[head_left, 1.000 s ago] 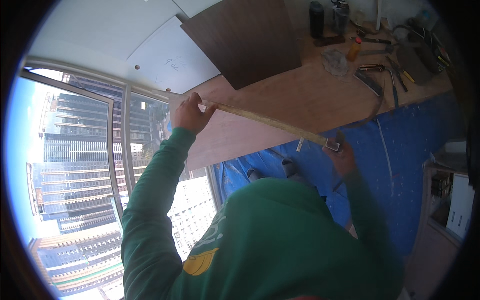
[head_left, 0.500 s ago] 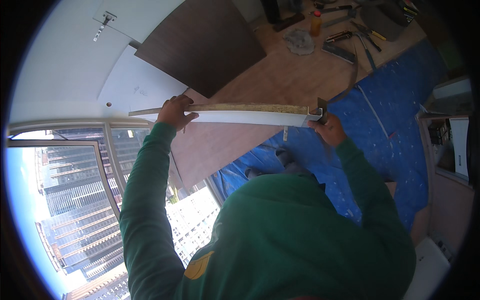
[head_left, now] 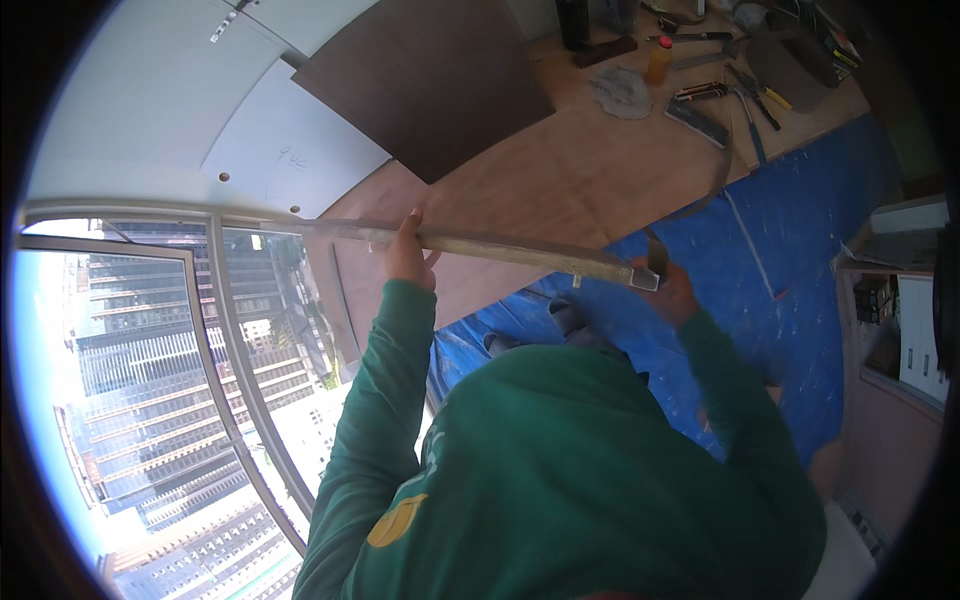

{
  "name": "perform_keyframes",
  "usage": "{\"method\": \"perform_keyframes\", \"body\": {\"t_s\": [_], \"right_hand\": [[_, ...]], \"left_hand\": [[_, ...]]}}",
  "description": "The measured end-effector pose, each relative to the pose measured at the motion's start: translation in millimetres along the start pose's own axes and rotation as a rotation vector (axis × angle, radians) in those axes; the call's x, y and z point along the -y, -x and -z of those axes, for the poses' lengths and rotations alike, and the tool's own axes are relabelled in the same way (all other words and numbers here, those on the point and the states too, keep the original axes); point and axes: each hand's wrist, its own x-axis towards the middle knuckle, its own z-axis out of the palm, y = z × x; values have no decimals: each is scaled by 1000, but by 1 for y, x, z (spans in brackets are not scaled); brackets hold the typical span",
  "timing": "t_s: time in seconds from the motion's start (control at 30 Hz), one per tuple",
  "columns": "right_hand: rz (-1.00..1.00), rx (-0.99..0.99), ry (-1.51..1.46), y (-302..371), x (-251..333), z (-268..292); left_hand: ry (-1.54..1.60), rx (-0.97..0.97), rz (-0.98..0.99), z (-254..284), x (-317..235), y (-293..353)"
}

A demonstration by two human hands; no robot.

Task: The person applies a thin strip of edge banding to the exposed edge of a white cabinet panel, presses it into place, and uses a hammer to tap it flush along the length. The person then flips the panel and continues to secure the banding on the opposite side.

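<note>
A long, narrow board (head_left: 530,254) with a bare, pale brown edge is held in front of me, nearly edge-on. Its right end shows a white, channel-like profile and sits lower than its left end. My left hand (head_left: 406,258) is closed around it left of the middle, with the fingertips over the far side. At the right end, my right hand (head_left: 676,294) grips the board, its fingers partly hidden behind it. A dark, thin strip (head_left: 656,250) stands up at that end, beside my right hand.
A dark brown panel (head_left: 430,85) and a white panel (head_left: 290,140) lie beyond the board. Pliers (head_left: 768,90), a hammer (head_left: 750,125) and a red-capped bottle (head_left: 659,62) rest on the wooden surface. Blue sheeting (head_left: 770,300) covers the floor. A window (head_left: 215,330) is at left.
The board has tilted, its right end moving down and its white face turning out of sight. My left hand has moved right along it; my right hand has moved slightly right and down.
</note>
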Motion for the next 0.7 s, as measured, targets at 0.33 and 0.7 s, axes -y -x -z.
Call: {"method": "perform_keyframes", "body": {"t_s": [0.33, 0.7], "right_hand": [[13, 89, 56, 6, -14, 5], [64, 155, 101, 16, -7, 3]], "left_hand": [[54, -67, 78, 13, 5, 10], [85, -58, 103, 34, 20, 7]]}}
